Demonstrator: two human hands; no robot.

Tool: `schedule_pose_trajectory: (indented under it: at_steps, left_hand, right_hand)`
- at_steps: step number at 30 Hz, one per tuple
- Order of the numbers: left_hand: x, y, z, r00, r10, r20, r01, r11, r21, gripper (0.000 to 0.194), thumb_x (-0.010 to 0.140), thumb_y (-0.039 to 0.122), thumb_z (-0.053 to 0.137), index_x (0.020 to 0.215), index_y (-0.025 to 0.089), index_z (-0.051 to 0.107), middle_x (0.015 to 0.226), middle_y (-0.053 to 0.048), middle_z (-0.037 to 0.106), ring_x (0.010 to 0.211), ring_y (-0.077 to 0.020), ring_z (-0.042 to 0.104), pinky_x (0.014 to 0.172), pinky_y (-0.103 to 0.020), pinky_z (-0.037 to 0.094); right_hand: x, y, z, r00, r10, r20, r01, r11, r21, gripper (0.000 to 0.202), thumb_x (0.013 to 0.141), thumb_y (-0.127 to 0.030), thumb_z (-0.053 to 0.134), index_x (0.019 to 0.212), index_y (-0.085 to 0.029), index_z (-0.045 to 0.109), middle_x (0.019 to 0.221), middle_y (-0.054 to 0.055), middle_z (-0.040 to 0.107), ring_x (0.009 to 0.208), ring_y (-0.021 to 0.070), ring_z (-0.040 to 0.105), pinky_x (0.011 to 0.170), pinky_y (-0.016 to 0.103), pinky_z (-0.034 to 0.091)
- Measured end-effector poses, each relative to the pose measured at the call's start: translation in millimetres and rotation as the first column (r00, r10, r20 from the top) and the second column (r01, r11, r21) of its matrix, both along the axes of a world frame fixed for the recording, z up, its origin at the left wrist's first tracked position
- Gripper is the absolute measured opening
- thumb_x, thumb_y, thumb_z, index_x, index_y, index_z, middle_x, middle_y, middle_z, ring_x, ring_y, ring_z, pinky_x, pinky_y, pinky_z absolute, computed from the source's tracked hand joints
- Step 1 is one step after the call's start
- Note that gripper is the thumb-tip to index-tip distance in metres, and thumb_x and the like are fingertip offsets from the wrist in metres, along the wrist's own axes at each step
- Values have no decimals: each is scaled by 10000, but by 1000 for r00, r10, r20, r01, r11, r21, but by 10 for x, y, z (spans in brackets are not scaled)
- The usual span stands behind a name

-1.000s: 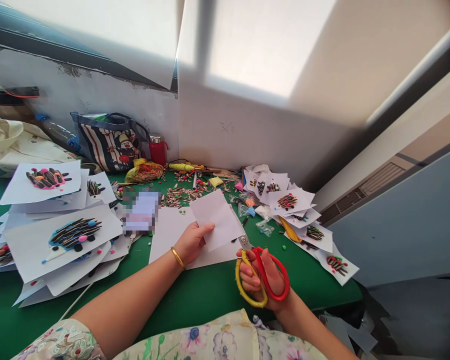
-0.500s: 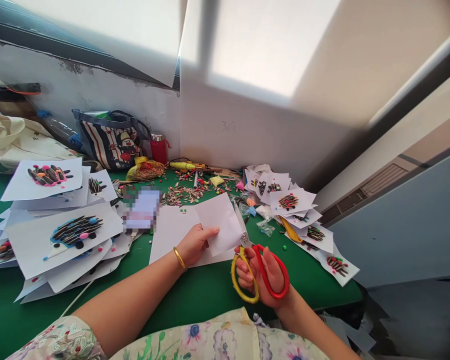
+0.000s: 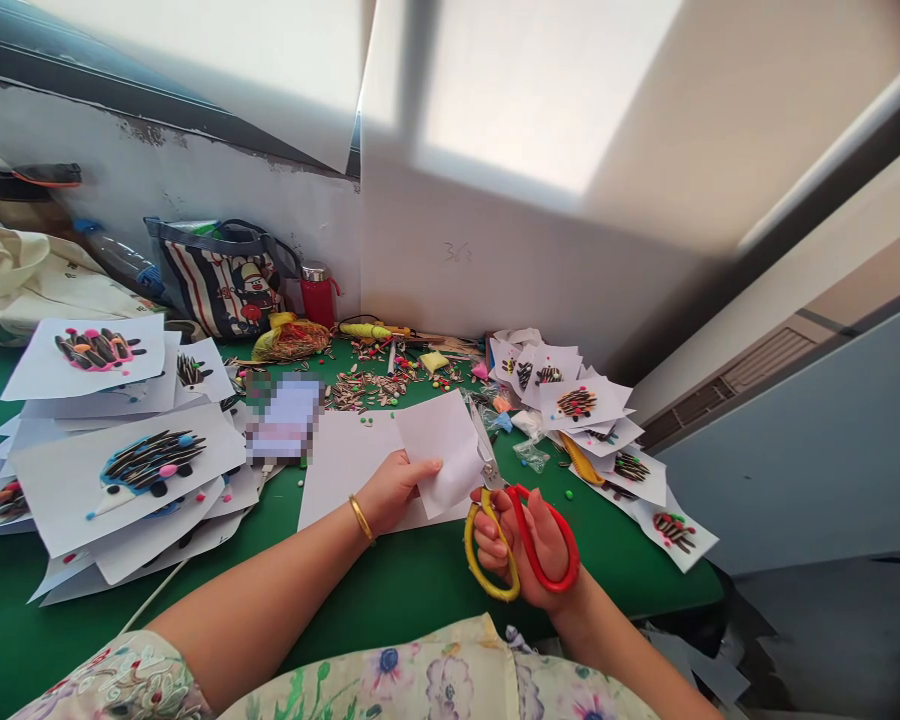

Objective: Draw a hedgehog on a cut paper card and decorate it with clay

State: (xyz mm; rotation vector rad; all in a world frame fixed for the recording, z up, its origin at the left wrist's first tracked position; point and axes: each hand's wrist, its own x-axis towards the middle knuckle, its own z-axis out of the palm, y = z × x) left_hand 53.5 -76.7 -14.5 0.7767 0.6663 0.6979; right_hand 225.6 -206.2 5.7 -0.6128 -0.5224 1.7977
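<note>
My left hand [image 3: 399, 488], with a gold bangle at the wrist, pinches a small white sheet of paper [image 3: 442, 440] between thumb and fingers. Its right edge lies against the blades of a pair of scissors [image 3: 487, 470]. My right hand [image 3: 529, 550] is wrapped round the scissors' handles, one loop yellow and the other red, with the blades pointing away from me. Beneath the held paper, a larger white sheet [image 3: 337, 475] lies flat on the green table [image 3: 420, 575].
Stacked cards with seed hedgehogs stand at the left [image 3: 217, 430] and right [image 3: 607, 400]. Behind the paper are scattered sunflower seeds [image 3: 367, 388] and small coloured balls. A phone [image 3: 286, 418], a striped bag [image 3: 217, 280] and a red flask [image 3: 317, 297] are at the back left.
The held paper has shifted very slightly to the right and turned a little, along with my left hand. My right hand and the scissors are nearly where they were.
</note>
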Motion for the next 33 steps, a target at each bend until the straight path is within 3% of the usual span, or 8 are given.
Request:
schedule_pose_trajectory:
  at_steps: [9, 16, 23, 29, 33]
  left_hand:
    - [-11, -3, 8, 1000, -18, -24, 18, 999, 28, 577, 577, 394, 891, 1053, 103, 741, 1033, -159, 750, 886, -274, 689, 764, -336, 513]
    - [4, -23, -43, 997, -51, -65, 53, 998, 34, 511, 573, 403, 887, 973, 117, 749, 919, -130, 764, 814, -264, 701, 750, -350, 525]
    - [14, -34, -74, 995, -68, -76, 71, 997, 35, 481, 584, 413, 883, 942, 123, 745, 886, -121, 767, 778, -255, 709, 733, -344, 531]
    - [13, -36, -73, 995, -79, -58, 81, 996, 33, 474, 586, 412, 884, 948, 137, 750, 908, -119, 769, 823, -275, 718, 756, -361, 540]
    - [14, -49, -64, 994, -95, -49, 96, 995, 22, 481, 589, 398, 885, 967, 134, 750, 909, -124, 769, 839, -287, 720, 763, -379, 547]
  right_hand:
    - [-8, 23, -81, 999, -50, 3, 50, 999, 18, 543, 892, -650, 557, 1087, -148, 629, 690, -37, 455, 474, 35, 240, 438, 163, 223]
    - [43, 29, -13, 995, -78, 56, 78, 997, 3, 458, 857, -656, 600, 918, -202, 582, 732, -6, 523, 553, 74, 403, 519, 192, 310]
    - [32, 52, 0, 987, -96, 127, 89, 994, 62, 462, 889, -656, 555, 867, -196, 585, 673, -38, 467, 472, 42, 255, 444, 179, 228]
    - [66, 37, -7, 973, -120, 195, 118, 993, 25, 441, 889, -649, 559, 923, -211, 600, 701, -13, 492, 532, 68, 351, 484, 195, 294]
    - [63, 35, -23, 967, -119, 224, 111, 993, 46, 447, 888, -647, 567, 864, -201, 587, 678, -22, 478, 505, 52, 327, 474, 193, 268]
